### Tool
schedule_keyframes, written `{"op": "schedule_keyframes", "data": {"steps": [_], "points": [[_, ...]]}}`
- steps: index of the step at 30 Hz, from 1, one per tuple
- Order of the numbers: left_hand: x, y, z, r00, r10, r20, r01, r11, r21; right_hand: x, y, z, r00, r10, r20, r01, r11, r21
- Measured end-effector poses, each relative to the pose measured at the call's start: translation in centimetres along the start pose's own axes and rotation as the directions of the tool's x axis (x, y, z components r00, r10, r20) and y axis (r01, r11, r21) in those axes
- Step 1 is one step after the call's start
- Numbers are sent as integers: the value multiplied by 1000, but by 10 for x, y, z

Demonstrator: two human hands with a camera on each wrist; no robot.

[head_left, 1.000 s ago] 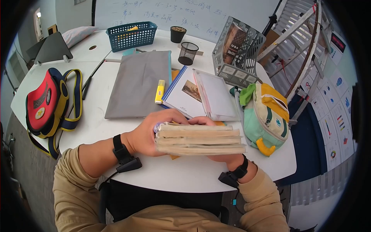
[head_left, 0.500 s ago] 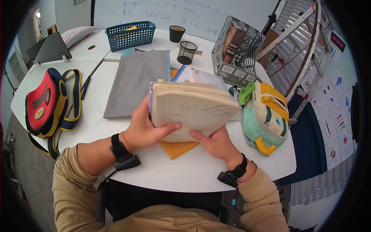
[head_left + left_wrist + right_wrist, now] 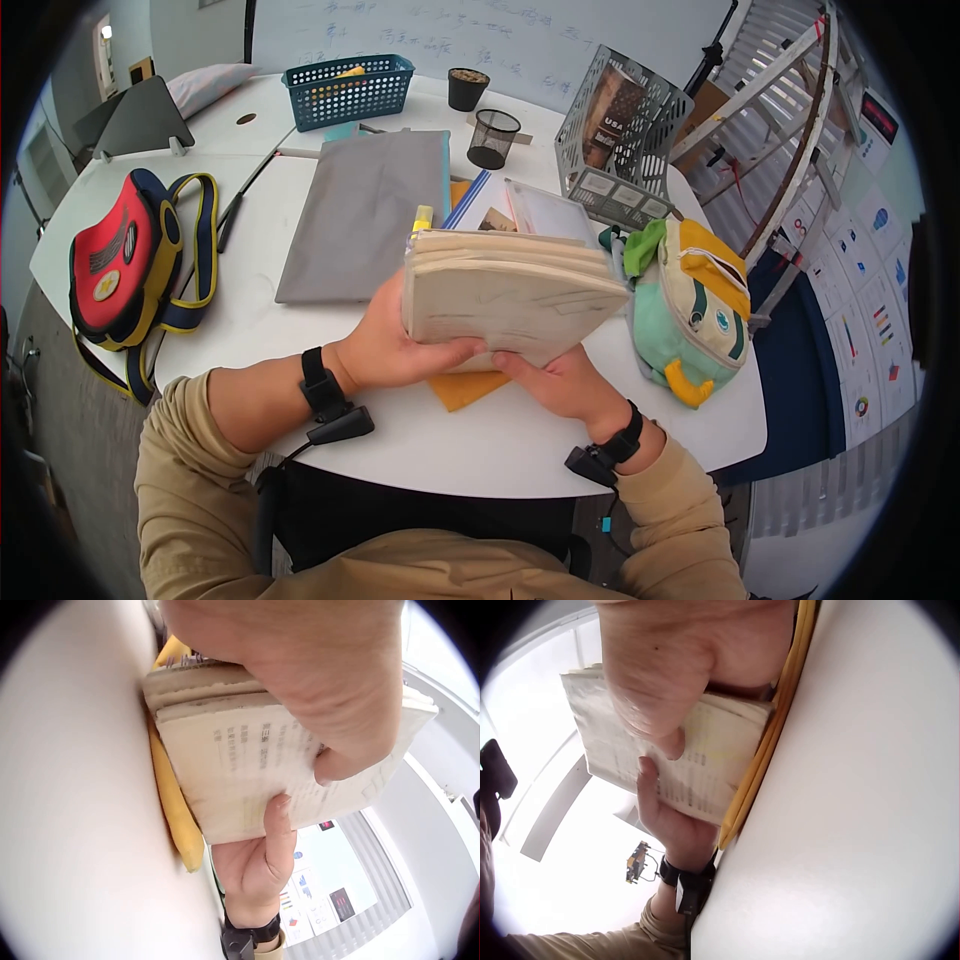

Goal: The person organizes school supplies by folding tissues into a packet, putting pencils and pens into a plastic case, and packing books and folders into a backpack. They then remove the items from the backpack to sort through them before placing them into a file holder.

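Both hands hold a thick stack of worn notebooks [image 3: 510, 305] tilted up near the table's front edge. My left hand [image 3: 385, 335] grips its left side, the thumb lying across the pale, marked front. At the lower right edge, my right hand [image 3: 568, 385] clasps it with the thumb on the same face. Printed characters show on the front page [image 3: 240, 765] in the left wrist view, with a spiral binding [image 3: 180, 661] behind. Beneath the stack lies a flat yellow-orange fabric item [image 3: 462, 390]. The fingers behind the stack are hidden.
A grey folder [image 3: 365, 220] and white papers [image 3: 545, 208] lie beyond the hands. On the left is a red-and-navy bag [image 3: 120, 260]; on the right, a mint-and-yellow backpack [image 3: 690, 310]. Farther back stand a teal basket [image 3: 348, 98], a mesh cup [image 3: 493, 140] and a grey file holder [image 3: 620, 140].
The stack has tipped from edge-on to showing its front face, and both thumbs have come onto that face. Since half a second ago it has leaned back slightly, with the thumbs closer together.
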State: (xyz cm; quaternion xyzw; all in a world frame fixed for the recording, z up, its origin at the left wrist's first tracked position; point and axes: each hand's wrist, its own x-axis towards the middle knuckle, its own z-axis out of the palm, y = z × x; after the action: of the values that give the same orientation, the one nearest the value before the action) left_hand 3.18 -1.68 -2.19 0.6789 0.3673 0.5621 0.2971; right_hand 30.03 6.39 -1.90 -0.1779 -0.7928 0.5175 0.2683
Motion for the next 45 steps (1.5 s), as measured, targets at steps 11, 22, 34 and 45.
{"op": "schedule_keyframes", "data": {"steps": [11, 22, 34, 45], "points": [[-1, -6, -2, 999, -48, -6, 49, 999, 9, -1, 3, -10, 995, 36, 95, -31, 998, -54], [28, 12, -29, 878, -220, -425, 62, 933, -354, 18, 20, -70, 910, -240, -338, 69, 892, -448], [35, 3, -58, 730, -333, -597, -39, 852, -522, 12, 49, -76, 923, -125, -364, -91, 848, -521], [33, 0, -51, 732, -412, -543, 34, 818, -574, 21, 39, -88, 385, -391, -836, -155, 866, -476]]}}
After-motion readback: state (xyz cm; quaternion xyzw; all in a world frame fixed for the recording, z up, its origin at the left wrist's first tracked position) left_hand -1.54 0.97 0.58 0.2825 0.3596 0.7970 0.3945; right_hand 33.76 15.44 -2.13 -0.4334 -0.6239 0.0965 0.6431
